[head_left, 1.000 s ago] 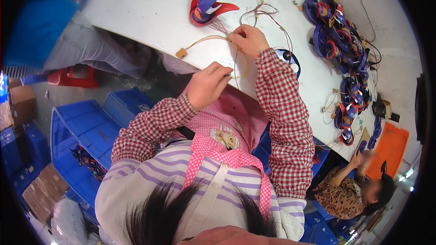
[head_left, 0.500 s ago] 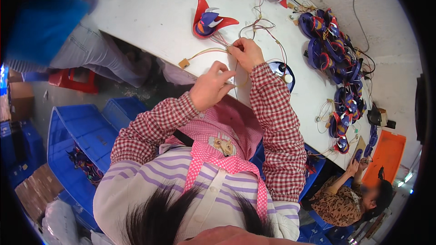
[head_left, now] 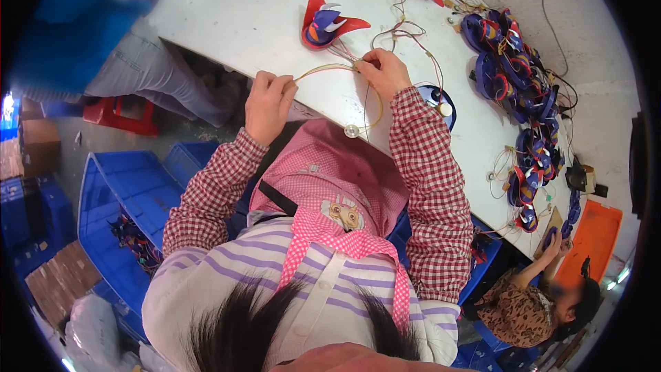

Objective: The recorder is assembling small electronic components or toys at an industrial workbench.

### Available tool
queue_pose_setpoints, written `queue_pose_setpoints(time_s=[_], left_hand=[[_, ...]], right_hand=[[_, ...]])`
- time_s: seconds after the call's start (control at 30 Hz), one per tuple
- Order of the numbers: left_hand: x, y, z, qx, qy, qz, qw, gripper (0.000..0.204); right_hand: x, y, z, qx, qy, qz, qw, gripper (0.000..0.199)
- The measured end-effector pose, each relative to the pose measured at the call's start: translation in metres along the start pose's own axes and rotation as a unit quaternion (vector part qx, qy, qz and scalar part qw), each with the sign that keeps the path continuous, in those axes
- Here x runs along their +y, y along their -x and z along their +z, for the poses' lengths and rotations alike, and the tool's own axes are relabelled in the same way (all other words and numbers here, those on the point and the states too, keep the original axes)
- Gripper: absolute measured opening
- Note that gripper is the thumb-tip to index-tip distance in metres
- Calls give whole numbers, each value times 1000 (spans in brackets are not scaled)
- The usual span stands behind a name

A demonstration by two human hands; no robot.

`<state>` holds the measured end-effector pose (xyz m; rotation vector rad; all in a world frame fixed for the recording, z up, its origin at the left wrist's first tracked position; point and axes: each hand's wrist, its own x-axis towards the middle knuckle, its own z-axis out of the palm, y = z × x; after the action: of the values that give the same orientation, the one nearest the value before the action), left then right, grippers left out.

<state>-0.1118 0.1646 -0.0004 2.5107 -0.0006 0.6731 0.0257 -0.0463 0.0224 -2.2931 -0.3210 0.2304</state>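
both hands work a thin yellowish wire (head_left: 323, 69) over the near edge of the white counter (head_left: 227, 21). left hand (head_left: 268, 105), grip clenched on the wire's left end, just off the counter edge. right hand (head_left: 383, 72), grip pinching the wire's right end w/ a bunch of thin leads, just near of the red-and-blue toy piece (head_left: 329, 22). wire arcs betw the two hands; a loop hangs down to a small round disc (head_left: 352, 131) above the pink apron. containers: blue plastic crate (head_left: 124, 200) on floor, near left, holds a dark tangle of parts in its near corner. orange tray (head_left: 591, 240) far right, contents can't tell. pile of blue-red pieces (head_left: 516, 83) w/ wires along counter's right side.
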Motion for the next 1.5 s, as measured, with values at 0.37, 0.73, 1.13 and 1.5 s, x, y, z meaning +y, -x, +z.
queue_pose_setpoints(time_s=[0.37, 0.73, 1.13, 1.5], left_hand=[[52, -4, -14, -175, 606, -389, 672, 8], [64, -1, 0, -172, 597, -338, 707, 11], [63, -9, 9, -135, 593, -332, 721, 9], [65, -14, 11, -110, 577, -324, 742, 7]], right_hand=[[-50, 117, 2, 73, -3, -233, 970, 20], [-38, 117, 19, 93, -19, -231, 968, 17], [-41, 104, 24, 129, 12, -220, 967, 15], [-42, 96, 35, 167, 77, -243, 953, 11]])
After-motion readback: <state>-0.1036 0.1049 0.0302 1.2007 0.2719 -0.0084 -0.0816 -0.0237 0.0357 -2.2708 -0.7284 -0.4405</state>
